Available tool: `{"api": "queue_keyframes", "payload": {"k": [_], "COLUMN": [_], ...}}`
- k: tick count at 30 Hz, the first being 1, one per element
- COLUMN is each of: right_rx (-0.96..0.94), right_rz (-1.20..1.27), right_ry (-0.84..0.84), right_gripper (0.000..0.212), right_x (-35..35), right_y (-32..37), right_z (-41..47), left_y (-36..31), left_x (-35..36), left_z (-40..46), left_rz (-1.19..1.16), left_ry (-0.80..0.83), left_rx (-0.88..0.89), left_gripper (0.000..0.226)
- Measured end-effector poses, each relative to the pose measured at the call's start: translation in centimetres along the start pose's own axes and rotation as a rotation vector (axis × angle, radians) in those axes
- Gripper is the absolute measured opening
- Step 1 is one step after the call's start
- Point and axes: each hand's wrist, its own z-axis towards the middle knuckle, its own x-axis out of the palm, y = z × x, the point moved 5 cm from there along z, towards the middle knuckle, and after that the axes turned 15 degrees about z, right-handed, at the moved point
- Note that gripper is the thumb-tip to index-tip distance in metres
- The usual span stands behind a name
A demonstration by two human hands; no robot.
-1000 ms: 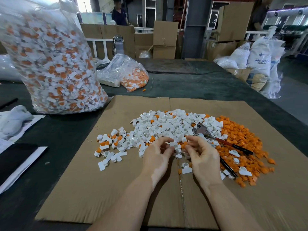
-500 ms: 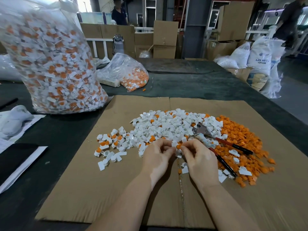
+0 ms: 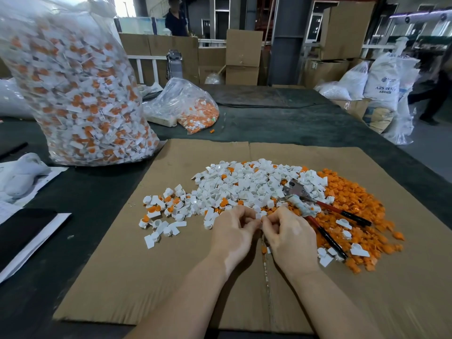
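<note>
Cardboard is covering the near part of the dark tabletop. A white heap of small plastic pieces is lying on its far middle. An orange heap of caps is spreading just to the right and touching it, with some orange caps mixing in among the white.

Both hands are meeting at the near edge of the white heap. The left hand is curling its fingers inward, thumb and forefinger closing on a white piece. The right hand is pinching that same piece from the other side, so the two hands are touching at the fingertips. The piece is sitting between them, just above the cardboard, and its details are too small to tell.

Pliers with red and black handles are lying just right of the right hand, across the line where the two heaps are meeting, handles pointing toward the near right.

A big bag of clear plastic, full of white and orange parts, is standing on the tabletop at the far left. A small bag holding orange caps is slumping just behind the cardboard.
</note>
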Motion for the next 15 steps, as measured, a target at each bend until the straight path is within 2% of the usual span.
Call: {"api": "queue_keyframes", "payload": {"k": [4,6,11,15], "right_rx": [0.050,0.075,0.048,0.023], "right_rz": [0.143,0.257,0.312,0.360], "right_ry": [0.046,0.008,0.045,0.080], "right_gripper": [0.009,0.003,0.024,0.031], "right_x": [0.04,-0.29,-0.20,-0.04], "right_y": [-0.38,-0.55,-0.41,-0.37], "right_z": [0.09,0.18,0.28,0.40], "left_y": [0.33,0.52,0.70,0.73], "left_x": [-0.12,-0.19,-0.16,-0.17], "left_z": [0.19,0.25,0.45,0.45], "left_rz": [-0.161,-0.233,-0.249,-0.238], "left_ry": [0.008,-0.003,0.000,-0.001], "left_rx": [-0.060,-0.085,-0.083,-0.074], "left_gripper": [0.008,0.007,0.007,0.009]}}
